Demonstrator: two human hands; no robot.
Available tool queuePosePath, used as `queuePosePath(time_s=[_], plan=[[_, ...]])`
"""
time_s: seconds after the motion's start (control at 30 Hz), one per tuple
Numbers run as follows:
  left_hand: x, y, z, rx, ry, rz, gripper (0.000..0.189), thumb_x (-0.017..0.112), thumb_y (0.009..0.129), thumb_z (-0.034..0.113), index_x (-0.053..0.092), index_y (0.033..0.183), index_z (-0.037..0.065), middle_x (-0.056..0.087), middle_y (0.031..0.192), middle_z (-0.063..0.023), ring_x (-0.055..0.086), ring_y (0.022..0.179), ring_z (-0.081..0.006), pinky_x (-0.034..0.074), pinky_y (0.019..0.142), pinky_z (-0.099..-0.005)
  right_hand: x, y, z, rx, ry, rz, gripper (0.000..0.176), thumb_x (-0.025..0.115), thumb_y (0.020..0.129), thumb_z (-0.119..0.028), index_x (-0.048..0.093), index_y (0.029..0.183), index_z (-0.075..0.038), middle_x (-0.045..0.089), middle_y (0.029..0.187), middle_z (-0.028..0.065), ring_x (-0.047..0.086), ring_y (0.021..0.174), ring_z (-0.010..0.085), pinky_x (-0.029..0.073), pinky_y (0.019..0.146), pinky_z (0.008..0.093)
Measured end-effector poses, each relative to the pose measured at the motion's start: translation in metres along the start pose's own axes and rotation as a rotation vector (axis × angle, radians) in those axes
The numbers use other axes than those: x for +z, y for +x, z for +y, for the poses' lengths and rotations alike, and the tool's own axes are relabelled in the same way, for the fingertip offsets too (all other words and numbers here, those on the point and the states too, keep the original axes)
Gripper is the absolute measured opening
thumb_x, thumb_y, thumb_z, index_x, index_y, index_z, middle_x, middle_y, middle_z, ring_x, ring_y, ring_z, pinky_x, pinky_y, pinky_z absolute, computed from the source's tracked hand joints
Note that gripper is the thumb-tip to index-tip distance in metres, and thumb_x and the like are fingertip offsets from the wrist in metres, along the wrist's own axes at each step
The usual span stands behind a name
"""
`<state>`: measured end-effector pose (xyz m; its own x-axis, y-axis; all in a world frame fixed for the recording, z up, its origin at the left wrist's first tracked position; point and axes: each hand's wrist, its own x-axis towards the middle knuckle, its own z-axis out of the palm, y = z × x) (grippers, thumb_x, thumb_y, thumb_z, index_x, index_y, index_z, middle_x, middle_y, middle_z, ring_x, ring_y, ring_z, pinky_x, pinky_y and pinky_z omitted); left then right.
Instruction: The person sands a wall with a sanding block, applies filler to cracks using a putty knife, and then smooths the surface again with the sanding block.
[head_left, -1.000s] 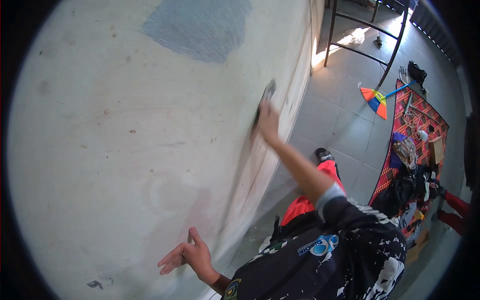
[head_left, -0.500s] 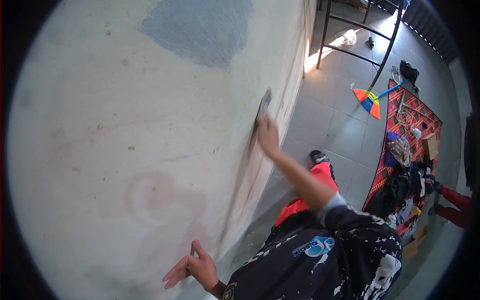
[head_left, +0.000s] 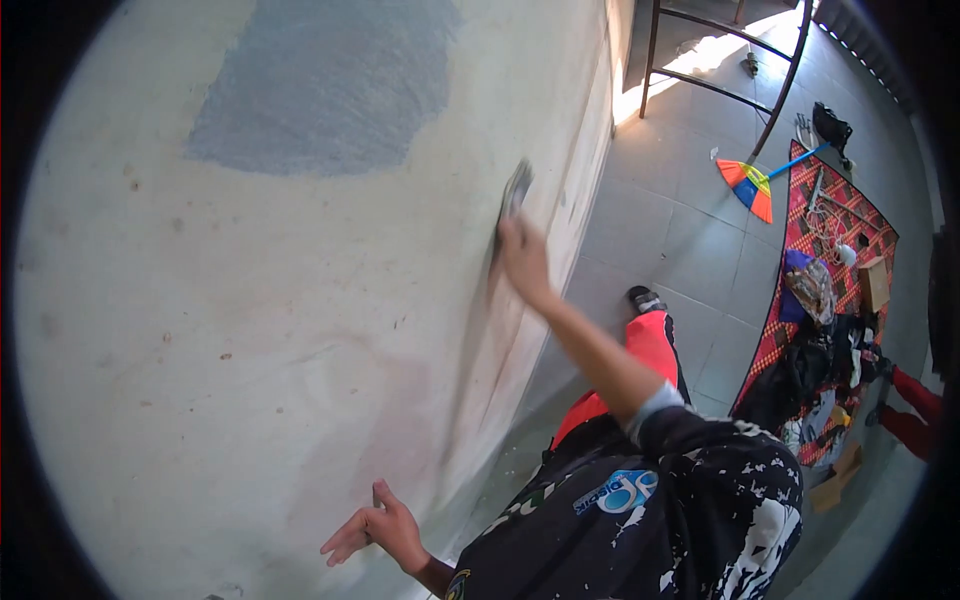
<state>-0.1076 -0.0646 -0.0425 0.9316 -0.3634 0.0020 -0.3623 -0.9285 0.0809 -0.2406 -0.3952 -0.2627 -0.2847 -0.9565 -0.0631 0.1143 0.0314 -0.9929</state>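
My right hand (head_left: pixel 524 262) is closed around a flat grey tool (head_left: pixel 516 188), held flat against or close along the pale wall (head_left: pixel 290 270) near its right side. The tool is narrow in this view and blurred, so I cannot tell its exact kind. Above and to its left, a large grey patch (head_left: pixel 330 90) with scratchy strokes covers part of the wall. My left hand (head_left: pixel 385 530) has its fingers stretched out and thumb raised, over the lower wall, with nothing in it. Reddish-brown spots and faint smudges mark the wall's surface.
Beyond the wall's edge lies a grey tiled floor (head_left: pixel 690 240). A dark metal frame with rungs (head_left: pixel 715 90) stands there, beside a colourful broom (head_left: pixel 748 188). Bags, cords and a cardboard box (head_left: pixel 874 284) lie on a red patterned mat (head_left: pixel 765 355). Another person's red-clothed legs (head_left: pixel 910 415) show at right.
The view has shifted, so the grey patch sits further left and lower. My right hand and its tool appear slightly further left and up. My left hand stays spread in much the same pose.
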Motion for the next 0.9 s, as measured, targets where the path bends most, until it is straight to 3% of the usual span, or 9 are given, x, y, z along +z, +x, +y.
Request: queuePosePath(time_s=[0.07,0.17,0.23,0.33,0.47,0.57,0.7,0.8,0.9], plan=[[0.004,-0.002,0.000,0.031,-0.033,0.104,0.082,0.056,0.097,0.046,0.032,0.122,-0.029,0.058,0.116,-0.0377,0.052,0.117,-0.0445,0.029,0.111,-0.0418,0.001,-0.032,-0.020,0.003,-0.008,0.023,0.047,0.056,0.097,-0.034,0.060,0.124,0.005,0.063,0.105,0.0330,0.061,0.103,0.0412,0.045,0.091,0.0441],[0.014,0.002,-0.012,0.129,-0.045,0.266,0.083,0.060,0.096,0.044,0.030,0.124,-0.028,0.058,0.118,-0.0360,0.051,0.119,-0.0396,0.026,0.111,-0.0428,-0.005,0.048,-0.008,0.001,0.005,0.046,0.044,0.054,0.097,-0.035,0.066,0.109,0.006,0.066,0.087,0.0265,0.065,0.086,0.0322,0.048,0.083,0.0398],[0.006,0.008,-0.006,0.131,-0.201,0.212,0.083,0.061,0.095,0.045,0.030,0.126,-0.026,0.058,0.119,-0.0339,0.049,0.122,-0.0371,0.025,0.112,-0.0429,-0.029,0.124,-0.026,0.172,0.073,-0.054,0.044,0.051,0.096,-0.035,0.066,0.098,0.007,0.065,0.077,0.0226,0.061,0.074,0.0209,0.048,0.073,0.0368],[-0.008,-0.001,0.025,0.131,-0.333,0.107,0.084,0.063,0.094,0.047,0.030,0.129,-0.023,0.059,0.121,-0.0304,0.046,0.126,-0.0329,0.023,0.113,-0.0426,-0.016,0.173,-0.009,0.021,0.031,0.124,0.045,0.051,0.098,-0.036,0.064,0.105,0.006,0.064,0.075,0.0178,0.060,0.074,0.0259,0.048,0.074,0.0413],[0.001,0.004,0.065,0.115,-0.242,0.163,0.087,0.062,0.093,0.051,0.031,0.131,-0.021,0.058,0.124,-0.0289,0.045,0.128,-0.0322,0.022,0.113,-0.0429,0.015,0.029,-0.011,-0.122,-0.126,0.179,0.041,0.050,0.099,-0.033,0.062,0.109,0.005,0.063,0.079,0.0242,0.062,0.079,0.0345,0.048,0.079,0.0431],[-0.011,-0.007,0.109,0.113,-0.285,0.085,0.091,0.062,0.092,0.053,0.030,0.131,-0.022,0.057,0.126,-0.0308,0.043,0.130,-0.0342,0.021,0.113,-0.0437,0.003,0.010,-0.028,-0.132,-0.136,0.126,0.039,0.052,0.098,-0.032,0.064,0.104,0.005,0.063,0.079,0.0247,0.063,0.082,0.0373,0.047,0.079,0.0445],[0.002,-0.002,0.120,0.101,-0.189,0.165,0.094,0.062,0.091,0.054,0.029,0.130,-0.025,0.058,0.125,-0.0312,0.043,0.130,-0.0357,0.020,0.114,-0.0446,-0.029,0.169,-0.031,0.149,0.048,0.008,0.042,0.051,0.096,-0.033,0.061,0.092,0.008,0.062,0.077,0.0278,0.063,0.071,0.0327,0.047,0.070,0.0433],[0.003,0.000,0.130,0.063,-0.057,0.286,0.103,0.062,0.091,0.055,0.017,0.132,-0.029,0.044,0.132,-0.0435,0.036,0.135,-0.0397,0.019,0.115,-0.0441,-0.022,0.179,-0.035,0.196,0.053,0.040,0.045,0.048,0.099,-0.036,0.063,0.102,0.006,0.066,0.091,0.0280,0.066,0.088,0.0374,0.047,0.078,0.0430],[-0.005,-0.006,0.147,-0.012,-0.070,0.111,0.112,0.063,0.091,0.054,0.002,0.132,-0.031,0.020,0.136,-0.0565,0.024,0.140,-0.0443,0.017,0.115,-0.0428,0.003,0.048,-0.024,0.020,-0.089,0.056,0.046,0.049,0.099,-0.036,0.058,0.122,0.002,0.061,0.112,0.0306,0.058,0.107,0.0411,0.044,0.088,0.0454]])
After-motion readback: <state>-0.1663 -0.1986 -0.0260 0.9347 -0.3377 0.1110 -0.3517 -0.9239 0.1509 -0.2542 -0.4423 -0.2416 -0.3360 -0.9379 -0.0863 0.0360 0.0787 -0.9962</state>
